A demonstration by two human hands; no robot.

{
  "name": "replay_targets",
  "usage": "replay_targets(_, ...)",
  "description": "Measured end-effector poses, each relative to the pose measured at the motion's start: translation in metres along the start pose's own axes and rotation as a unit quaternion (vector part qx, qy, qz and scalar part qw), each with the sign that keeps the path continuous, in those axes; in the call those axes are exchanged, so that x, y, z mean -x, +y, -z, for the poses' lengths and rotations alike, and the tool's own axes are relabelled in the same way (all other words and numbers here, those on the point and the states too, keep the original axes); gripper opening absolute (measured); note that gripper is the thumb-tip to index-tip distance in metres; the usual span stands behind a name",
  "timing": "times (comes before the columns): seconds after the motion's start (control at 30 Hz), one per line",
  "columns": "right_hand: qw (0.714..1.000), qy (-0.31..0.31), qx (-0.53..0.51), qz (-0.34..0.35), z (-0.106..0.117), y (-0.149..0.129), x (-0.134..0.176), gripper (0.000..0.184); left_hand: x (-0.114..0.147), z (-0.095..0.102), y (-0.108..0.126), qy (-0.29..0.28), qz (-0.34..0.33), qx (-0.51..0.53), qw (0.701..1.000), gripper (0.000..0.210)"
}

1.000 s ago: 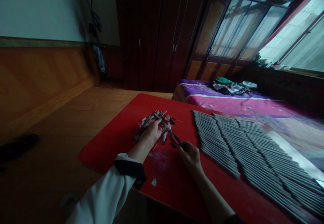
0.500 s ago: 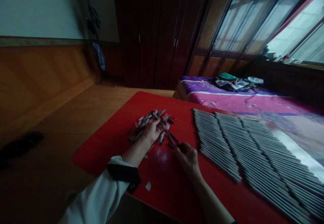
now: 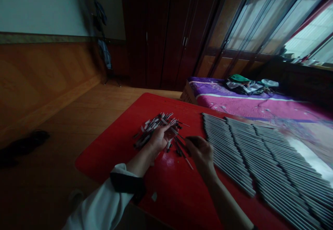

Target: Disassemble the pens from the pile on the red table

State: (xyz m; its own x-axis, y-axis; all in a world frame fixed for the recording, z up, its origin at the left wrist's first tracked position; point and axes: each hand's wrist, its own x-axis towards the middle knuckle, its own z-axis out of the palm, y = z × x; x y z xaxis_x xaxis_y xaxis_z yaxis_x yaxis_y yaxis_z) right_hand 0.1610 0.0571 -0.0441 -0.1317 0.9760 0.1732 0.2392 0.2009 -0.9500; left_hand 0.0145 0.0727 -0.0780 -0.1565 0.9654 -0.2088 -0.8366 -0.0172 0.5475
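Observation:
Fingers closed, my left hand holds a slim pale pen over the near right side of a loose pile of pen parts. My right hand is pinched at the dark, thin end of that pen, to the right of the left hand; its fingertips are partly hidden. Beneath and between the hands, thin dark sticks that look like refills lie on the red table. The pile mixes white pieces, black pieces and thin rods.
Long rows of grey pens lie side by side at the table's right. A small whitish scrap is near the front edge. Beyond the table stand a bed with clothes on it and a dark wardrobe.
My right hand has moved up and right, and its fingers have shifted along the pen. A thin stick now shows on the table below it. The view has swung slightly left.

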Motion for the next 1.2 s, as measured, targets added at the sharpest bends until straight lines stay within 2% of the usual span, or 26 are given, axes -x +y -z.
replay_targets(0.13,0.997,-0.055,0.035,0.051,-0.021,-0.020,-0.031,0.029,0.001,-0.005,0.010,0.037,0.037,0.044,0.998,0.021)
replay_targets(0.23,0.995,-0.072,0.007,0.072,-0.023,-0.024,-0.044,0.041,0.000,-0.002,0.025,0.064,0.016,0.101,0.993,0.023)
replay_targets(0.3,0.996,-0.043,0.030,0.073,-0.017,-0.015,-0.046,0.043,-0.003,0.003,0.038,0.081,0.003,0.138,0.987,0.025)
replay_targets(0.4,0.984,0.000,0.157,0.085,-0.006,0.014,-0.040,0.035,-0.005,0.012,0.056,0.086,-0.010,0.175,0.981,0.026)
replay_targets(0.47,0.961,0.002,0.242,0.130,-0.004,0.035,-0.034,0.030,-0.006,0.016,0.064,0.093,-0.014,0.201,0.975,0.027)
replay_targets(0.53,0.934,-0.014,0.293,0.205,-0.006,0.048,-0.027,0.026,-0.007,0.018,0.068,0.098,-0.015,0.210,0.973,0.028)
replay_targets(0.67,0.882,-0.085,0.337,0.317,-0.018,0.050,-0.019,0.019,-0.005,0.016,0.067,0.091,-0.017,0.189,0.978,0.031)
replay_targets(0.8,0.855,-0.126,0.381,0.330,-0.024,0.042,-0.016,0.018,-0.004,0.012,0.060,0.077,-0.030,0.169,0.982,0.030)
replay_targets(0.97,0.847,-0.139,0.396,0.326,-0.023,0.042,-0.013,0.019,-0.007,0.015,0.052,0.055,-0.027,0.157,0.986,0.026)
replay_targets(1.2,0.853,-0.157,0.370,0.334,-0.027,0.048,-0.011,0.015,-0.011,0.020,0.044,0.024,-0.022,0.135,0.990,0.022)
